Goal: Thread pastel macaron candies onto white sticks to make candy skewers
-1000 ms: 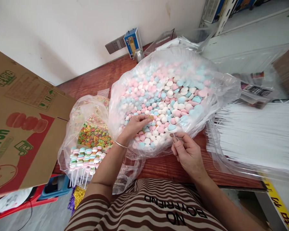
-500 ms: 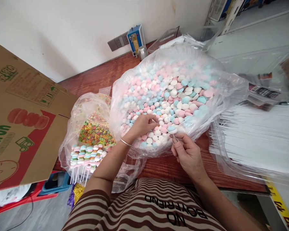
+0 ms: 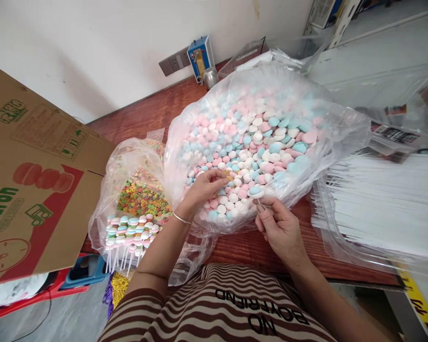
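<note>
My right hand (image 3: 278, 223) pinches a white lollipop stick (image 3: 259, 200) between thumb and fingers. At the stick's top sits a pale blue and white candy (image 3: 256, 191). My left hand (image 3: 209, 185), fingers bent together, hovers over the candies beside an orange-yellow piece (image 3: 229, 176); whether it grips that piece is unclear. Both hands are at the near side of a large clear plastic bag (image 3: 337, 130), spread wide and full of pink, white and blue button-shaped candies (image 3: 267, 166).
Left of it, a smaller bag (image 3: 109, 190) holds small colourful rings (image 3: 142, 197) and finished candy sticks (image 3: 131, 230). A cardboard box (image 3: 32, 180) stands far left. At right, a clear tray holds many white sticks (image 3: 378, 209). A blue device (image 3: 200, 57) and metal cup (image 3: 210, 77) stand behind.
My left hand has drawn back slightly left, and the orange-yellow piece by its fingertips now shows more. My right hand still holds the stick and candy, almost in place.
</note>
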